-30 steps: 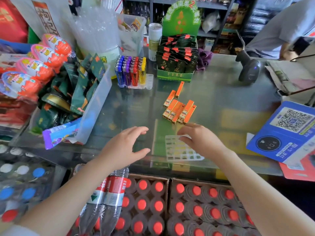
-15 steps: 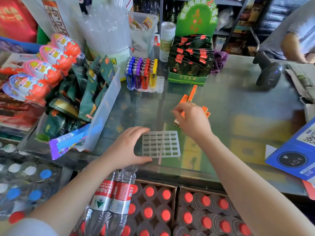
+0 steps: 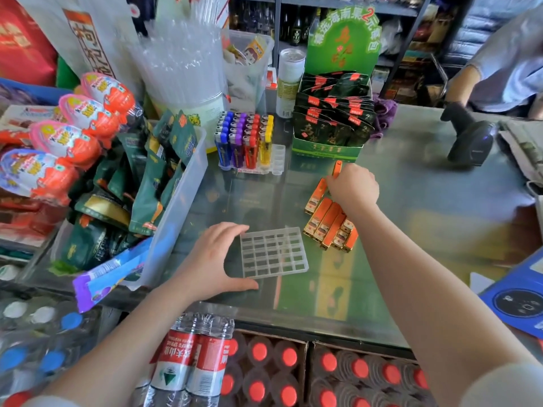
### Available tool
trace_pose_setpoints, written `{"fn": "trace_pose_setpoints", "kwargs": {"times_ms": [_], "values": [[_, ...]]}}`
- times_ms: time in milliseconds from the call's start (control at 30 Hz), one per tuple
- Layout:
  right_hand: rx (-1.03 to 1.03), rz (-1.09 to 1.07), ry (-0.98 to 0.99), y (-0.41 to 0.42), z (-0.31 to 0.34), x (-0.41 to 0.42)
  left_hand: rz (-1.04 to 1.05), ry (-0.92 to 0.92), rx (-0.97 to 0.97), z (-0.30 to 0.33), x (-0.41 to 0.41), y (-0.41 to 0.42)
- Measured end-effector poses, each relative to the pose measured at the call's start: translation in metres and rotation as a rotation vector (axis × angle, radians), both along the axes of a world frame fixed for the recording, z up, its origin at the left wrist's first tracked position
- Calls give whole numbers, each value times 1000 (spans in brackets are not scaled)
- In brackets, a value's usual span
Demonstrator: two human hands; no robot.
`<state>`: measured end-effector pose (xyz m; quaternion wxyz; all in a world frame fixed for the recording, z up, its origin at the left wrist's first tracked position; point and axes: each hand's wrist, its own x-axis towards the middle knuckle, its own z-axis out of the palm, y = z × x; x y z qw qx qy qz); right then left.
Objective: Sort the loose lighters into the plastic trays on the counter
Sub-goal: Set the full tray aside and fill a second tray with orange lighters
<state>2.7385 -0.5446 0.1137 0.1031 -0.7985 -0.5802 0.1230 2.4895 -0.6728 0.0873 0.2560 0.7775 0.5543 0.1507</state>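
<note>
An empty clear plastic grid tray (image 3: 273,252) lies flat on the glass counter. My left hand (image 3: 213,259) cups its left edge, thumb along the near side. To its right lies a pile of several orange lighters (image 3: 327,221). My right hand (image 3: 352,186) rests over the far end of that pile, fingers closed around one orange lighter (image 3: 337,167) whose tip sticks out beyond my knuckles. Further back stands a second clear tray (image 3: 277,160) filled with blue, purple, red and yellow lighters (image 3: 244,142).
A clear bin of snack packets (image 3: 176,201) stands left. A green display box of dark sachets (image 3: 332,124) and a can (image 3: 289,80) stand at the back. A black barcode scanner (image 3: 470,139) sits far right, near another person's arm (image 3: 482,77). A blue QR card (image 3: 523,298) lies near right.
My left hand has taken hold of the empty tray's left edge. My right hand left the tray, reached out to the orange pile and closed on one lighter at its far end.
</note>
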Motion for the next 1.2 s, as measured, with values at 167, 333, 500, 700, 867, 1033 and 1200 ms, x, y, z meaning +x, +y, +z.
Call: {"fn": "trace_pose_setpoints", "kwargs": {"times_ms": [167, 333, 500, 700, 867, 1033, 1200], "values": [[15, 34, 91, -1, 11, -3, -11, -4, 18, 1, 1, 0], [201, 289, 465, -51, 24, -25, -2, -57, 17, 3, 3, -6], [289, 493, 672, -103, 8, -39, -6, -79, 70, 3, 4, -17], [354, 632, 739, -128, 1, -45, -6, -86, 87, 2, 4, -31], [139, 552, 901, -136, 2, -53, 1, -68, 39, -1, 0, -35], [67, 451, 1018, -136, 1, -66, 6, -47, 11, 1, -8, -37], [72, 439, 1081, -139, 2, -84, 1, -93, 66, -1, -12, -35]]}}
